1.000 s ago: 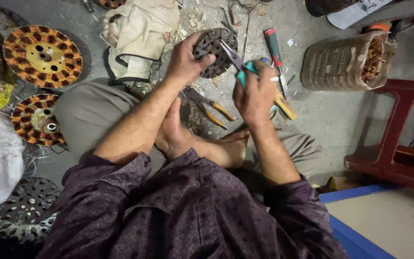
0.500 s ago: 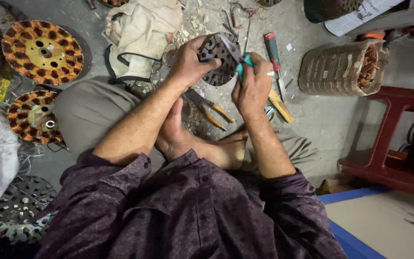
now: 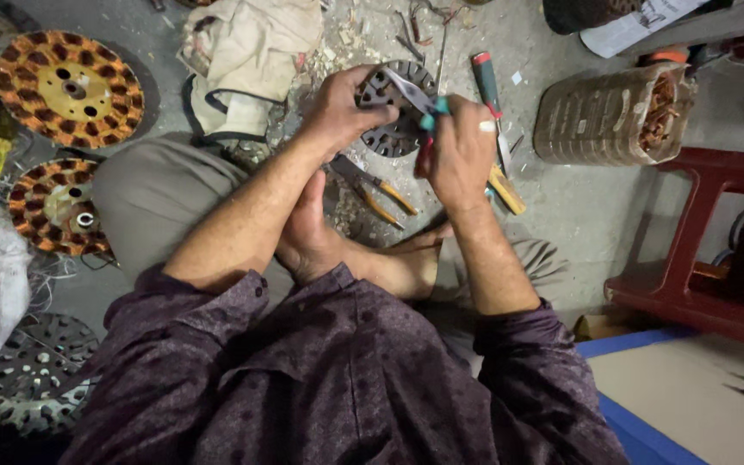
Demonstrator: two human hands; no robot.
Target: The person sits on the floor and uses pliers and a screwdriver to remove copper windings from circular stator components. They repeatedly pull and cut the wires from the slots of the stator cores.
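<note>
My left hand (image 3: 344,108) grips a round dark metal stator core (image 3: 398,129) with slots around its rim, held up over the concrete floor. My right hand (image 3: 461,155) is closed on a pair of pliers (image 3: 412,93) with teal and red handles; the metal jaws lie across the top of the core. My bare foot rests below the hands, and a second pair of pliers with orange handles (image 3: 378,191) lies on the floor beside it.
Copper-wound stators (image 3: 66,86) (image 3: 53,207) lie at the left, bare cores (image 3: 27,379) at lower left. A cloth bag (image 3: 247,60), a screwdriver (image 3: 488,86), a sack of copper wire (image 3: 617,116), a red stool (image 3: 716,250) and a blue-edged board (image 3: 699,405) surround me.
The left hand has turned the core from edge-on back to face-on. The right hand has brought the pliers' jaws onto its top.
</note>
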